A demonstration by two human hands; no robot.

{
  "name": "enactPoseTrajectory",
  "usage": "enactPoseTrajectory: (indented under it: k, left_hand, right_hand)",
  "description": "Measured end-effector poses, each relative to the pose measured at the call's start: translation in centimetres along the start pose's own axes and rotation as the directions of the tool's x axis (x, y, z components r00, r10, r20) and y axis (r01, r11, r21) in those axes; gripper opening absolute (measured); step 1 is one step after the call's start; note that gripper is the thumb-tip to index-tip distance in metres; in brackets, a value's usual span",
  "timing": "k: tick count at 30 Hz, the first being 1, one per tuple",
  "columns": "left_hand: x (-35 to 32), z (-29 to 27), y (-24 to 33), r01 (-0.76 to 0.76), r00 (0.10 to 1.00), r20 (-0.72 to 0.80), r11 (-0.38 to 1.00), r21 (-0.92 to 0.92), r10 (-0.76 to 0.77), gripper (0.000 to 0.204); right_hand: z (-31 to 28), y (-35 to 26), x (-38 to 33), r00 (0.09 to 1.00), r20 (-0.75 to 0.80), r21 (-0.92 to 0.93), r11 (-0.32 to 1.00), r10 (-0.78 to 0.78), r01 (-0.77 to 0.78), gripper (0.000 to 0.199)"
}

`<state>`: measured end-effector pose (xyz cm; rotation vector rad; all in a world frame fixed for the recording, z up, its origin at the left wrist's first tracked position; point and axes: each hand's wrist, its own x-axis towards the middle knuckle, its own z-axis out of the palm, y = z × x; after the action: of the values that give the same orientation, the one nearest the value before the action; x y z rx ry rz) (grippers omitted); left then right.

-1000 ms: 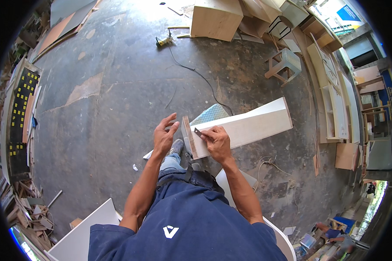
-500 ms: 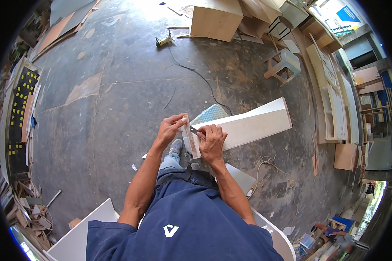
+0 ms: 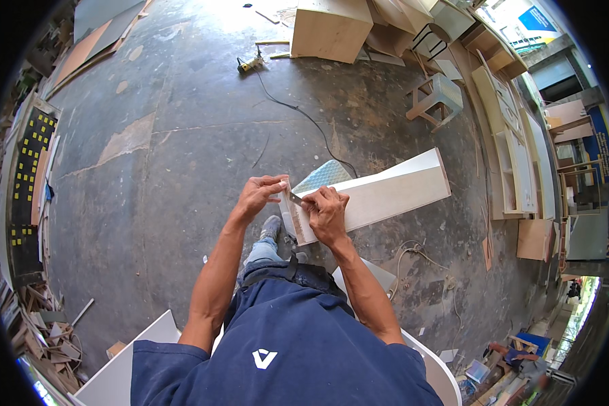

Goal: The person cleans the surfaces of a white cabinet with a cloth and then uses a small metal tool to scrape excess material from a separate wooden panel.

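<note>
Both hands now meet at the near end of the white laminated board [image 3: 379,193]: left hand [image 3: 258,196] has closed in to pinch its corner, right hand [image 3: 326,213] pinches a small thin tool [image 3: 295,199] against the edge. Edge work looks underway.

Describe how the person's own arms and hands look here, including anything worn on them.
Both forearms are bare, with no gloves, watch or rings visible. The left hand and right hand have uncovered fingers. Short sleeves of a dark blue shirt with a small white chest emblem end above the elbows.
</note>
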<state>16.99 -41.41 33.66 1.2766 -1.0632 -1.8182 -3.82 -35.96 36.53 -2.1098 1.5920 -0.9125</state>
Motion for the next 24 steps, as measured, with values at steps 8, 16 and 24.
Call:
enactPoseTrajectory:
  k: [8, 16, 24]
  left_hand:
    - [-0.5, 0.3, -0.3, -0.034, 0.998, -0.043, 0.999, 0.024, 0.035, 0.039]
    - [0.3, 0.0, -1.5, -0.086, 0.996, -0.029, 0.993, 0.081, 0.089, 0.04]
    - [-0.3, 1.1, -0.4, -0.055, 0.996, -0.065, 0.993, 0.1, 0.061, 0.037]
  right_hand:
    - [0.3, -2.0, -2.9, 0.998, 0.02, 0.006, 0.999, 0.052, -0.052, 0.005]
    - [0.6, -1.2, -1.5, 1.0, -0.004, 0.018, 1.0, -0.001, 0.002, 0.005]
    - [-1.1, -0.1, -1.7, 0.993, 0.076, 0.069, 0.994, -0.094, 0.089, 0.005]
